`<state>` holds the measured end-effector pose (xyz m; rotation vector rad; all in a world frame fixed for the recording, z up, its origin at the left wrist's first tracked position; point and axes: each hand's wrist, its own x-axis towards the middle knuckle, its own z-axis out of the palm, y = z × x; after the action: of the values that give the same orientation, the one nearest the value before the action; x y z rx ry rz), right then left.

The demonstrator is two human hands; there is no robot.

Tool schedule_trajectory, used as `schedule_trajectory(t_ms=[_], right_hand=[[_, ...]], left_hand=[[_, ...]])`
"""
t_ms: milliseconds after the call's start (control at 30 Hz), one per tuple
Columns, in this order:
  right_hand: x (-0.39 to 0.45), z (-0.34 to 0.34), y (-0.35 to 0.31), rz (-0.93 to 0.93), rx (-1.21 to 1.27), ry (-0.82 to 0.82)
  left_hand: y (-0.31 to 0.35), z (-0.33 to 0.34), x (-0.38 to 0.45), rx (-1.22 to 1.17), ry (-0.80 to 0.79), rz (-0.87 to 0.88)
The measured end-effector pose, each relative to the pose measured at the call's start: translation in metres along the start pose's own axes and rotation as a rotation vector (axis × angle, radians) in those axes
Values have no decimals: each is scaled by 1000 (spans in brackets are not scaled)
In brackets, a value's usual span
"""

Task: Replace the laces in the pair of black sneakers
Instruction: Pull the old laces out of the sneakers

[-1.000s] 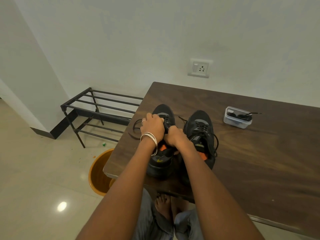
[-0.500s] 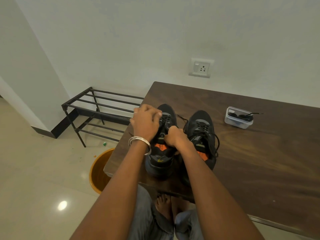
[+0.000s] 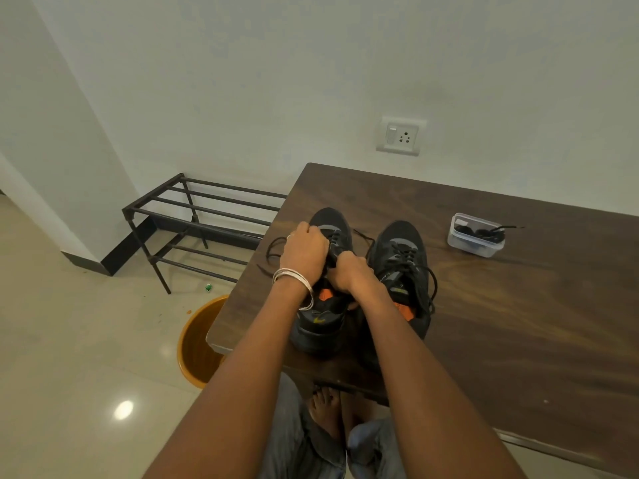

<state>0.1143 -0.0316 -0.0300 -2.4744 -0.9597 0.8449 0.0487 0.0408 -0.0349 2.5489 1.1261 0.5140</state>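
**Both hands on the left-hand sneaker's lacing**

We see two black sneakers side by side near the table's left edge, mid-frame, toes pointing away. Our left hand and right hand meet over the left-side sneaker; both are closed, pinching at its lace area, though exactly what each finger grips we cannot tell. A loose black lace loops out left of that shoe, over the table edge. The right-side sneaker is laced and untouched. A clear plastic container holding dark laces sits toward the right of the frame, well apart from the shoes.
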Motion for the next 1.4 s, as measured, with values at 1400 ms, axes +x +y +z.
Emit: schedule_trajectory(t_ms=[1400], right_hand=[[-6,-6,-1,24,37,-37]], left_hand=[[-2,0,-7,304,-14,27]])
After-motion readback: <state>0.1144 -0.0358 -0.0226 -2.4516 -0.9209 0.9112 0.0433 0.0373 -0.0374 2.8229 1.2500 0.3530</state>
